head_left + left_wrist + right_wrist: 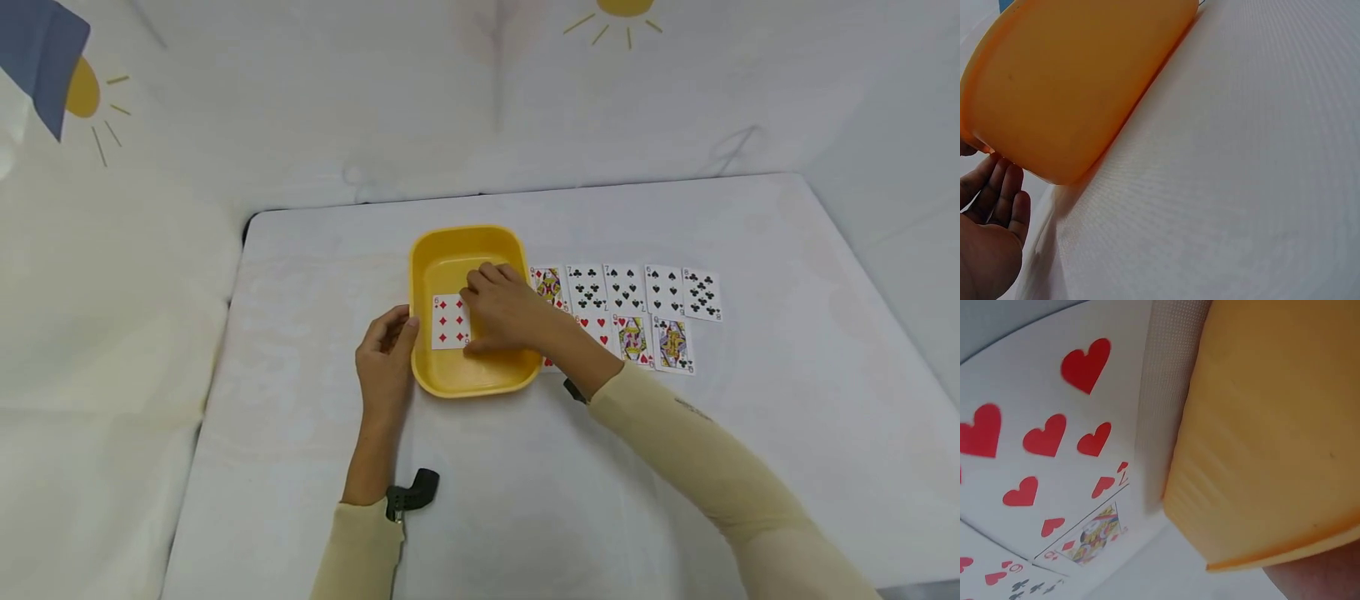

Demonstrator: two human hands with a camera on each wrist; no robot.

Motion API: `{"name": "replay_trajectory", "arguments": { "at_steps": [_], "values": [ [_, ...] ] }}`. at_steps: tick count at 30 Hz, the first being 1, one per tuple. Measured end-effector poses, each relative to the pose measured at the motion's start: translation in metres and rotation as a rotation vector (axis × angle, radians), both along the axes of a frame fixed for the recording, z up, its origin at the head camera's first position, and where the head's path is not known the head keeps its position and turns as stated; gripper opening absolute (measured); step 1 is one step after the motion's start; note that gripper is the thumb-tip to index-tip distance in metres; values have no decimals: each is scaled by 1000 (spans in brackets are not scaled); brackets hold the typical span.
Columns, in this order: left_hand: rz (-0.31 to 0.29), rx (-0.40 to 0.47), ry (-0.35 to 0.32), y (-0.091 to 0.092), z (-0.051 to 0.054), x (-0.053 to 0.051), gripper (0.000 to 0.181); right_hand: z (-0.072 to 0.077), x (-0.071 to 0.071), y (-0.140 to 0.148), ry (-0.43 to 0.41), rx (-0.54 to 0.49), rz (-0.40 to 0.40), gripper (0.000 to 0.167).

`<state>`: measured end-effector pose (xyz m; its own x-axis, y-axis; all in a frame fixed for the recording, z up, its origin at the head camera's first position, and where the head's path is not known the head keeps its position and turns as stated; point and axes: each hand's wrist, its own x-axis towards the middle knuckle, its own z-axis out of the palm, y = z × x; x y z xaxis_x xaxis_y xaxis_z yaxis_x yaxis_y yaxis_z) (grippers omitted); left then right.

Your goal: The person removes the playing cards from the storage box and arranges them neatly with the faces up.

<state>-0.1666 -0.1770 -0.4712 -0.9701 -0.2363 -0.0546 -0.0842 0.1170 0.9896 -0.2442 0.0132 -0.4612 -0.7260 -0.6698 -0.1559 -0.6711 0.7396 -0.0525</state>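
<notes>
A yellow plastic tray (472, 388) stands on the table. Inside it lies a six of diamonds playing card (451, 322), face up. My left hand (386, 357) grips the tray's left rim, thumb on the rim and fingers against the outside; the left wrist view shows those bent fingers (1009, 195) at the orange-looking tray wall (1085, 81). My right hand (506, 310) reaches into the tray, fingers bent down at the right edge of the six of diamonds. Its palm hides whatever lies beneath. Only a blurred bit of right hand (1319, 575) shows beyond the tray wall (1266, 425).
Right of the tray, face-up cards lie in two rows, including the seven of spades (624, 288), eight of clubs (702, 294) and queen of clubs (672, 343). A seven of hearts (1041, 444) lies close to the tray wall. White cloth covers the table (525, 500).
</notes>
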Motion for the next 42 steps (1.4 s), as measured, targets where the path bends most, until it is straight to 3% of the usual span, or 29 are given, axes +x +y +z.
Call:
{"name": "replay_trajectory", "arguments": {
  "at_steps": [10, 24, 36, 42],
  "values": [
    [-6, 24, 11, 1, 1, 1, 33, -6, -6, -7, -74, 22, -52, 86],
    [-3, 9, -4, 1, -1, 1, 33, -4, -8, -4, -65, -18, -58, 80],
    [-5, 26, 11, -1, -2, 0, 32, 18, 3, 20, -69, -89, -37, 75],
    [-17, 17, 4, -4, -2, -1, 33, 29, 13, 43, -50, -141, -50, 82]
  ]
}}
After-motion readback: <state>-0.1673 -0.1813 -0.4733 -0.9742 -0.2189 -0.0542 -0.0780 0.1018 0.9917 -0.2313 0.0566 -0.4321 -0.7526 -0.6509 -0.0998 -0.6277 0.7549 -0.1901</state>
